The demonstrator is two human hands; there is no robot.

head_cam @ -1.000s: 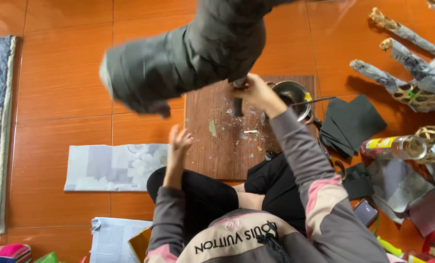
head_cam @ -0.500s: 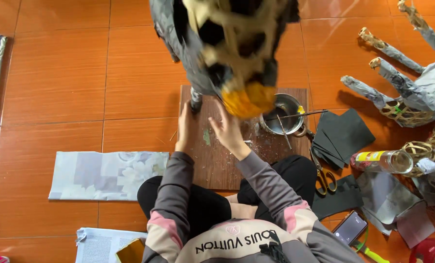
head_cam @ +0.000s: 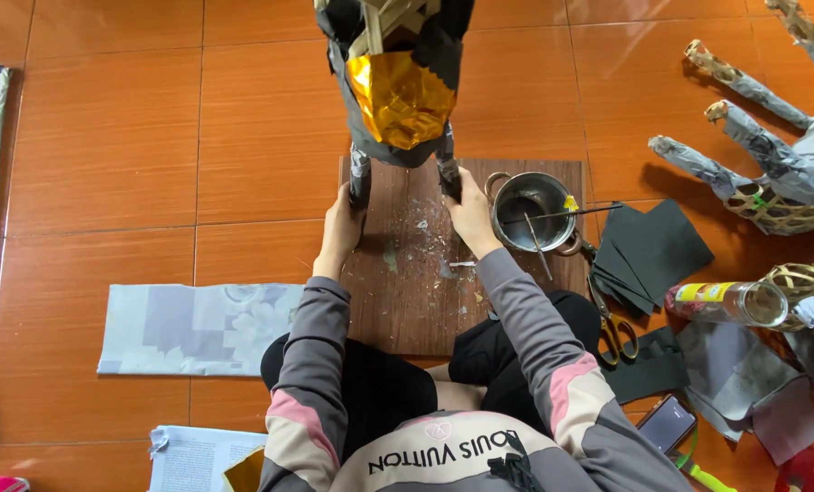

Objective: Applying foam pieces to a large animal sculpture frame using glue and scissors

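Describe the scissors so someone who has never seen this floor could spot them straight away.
Start at the brown board on the orange tiled floor, then look to the metal pot at its far right corner. Just nearer the person than the pot lie the scissors, beside the black paper sheets. Their yellow-gold handle loops set them apart from the dark paper.

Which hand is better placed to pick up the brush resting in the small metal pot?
Right. The right hand, gripping one leg of the black paper-covered figure, sits just beside the small metal pot with the brush; the left hand holds the far leg.
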